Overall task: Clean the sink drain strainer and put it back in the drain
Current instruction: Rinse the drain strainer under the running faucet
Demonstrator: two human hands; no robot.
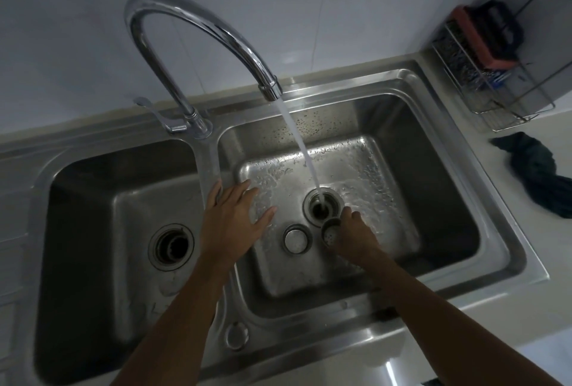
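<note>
Gripping strainer in right hand beside drain; left hand spread; stopper between.

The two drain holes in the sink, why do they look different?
The right drain has tap water pouring straight into it; the left drain gets none. The right basin floor around its drain is wet and beaded; the left basin looks mostly dry. The right hand holds the strainer beside the right drain; nothing is held near the left one. Both are round, metal-ringed, open holes.
</note>
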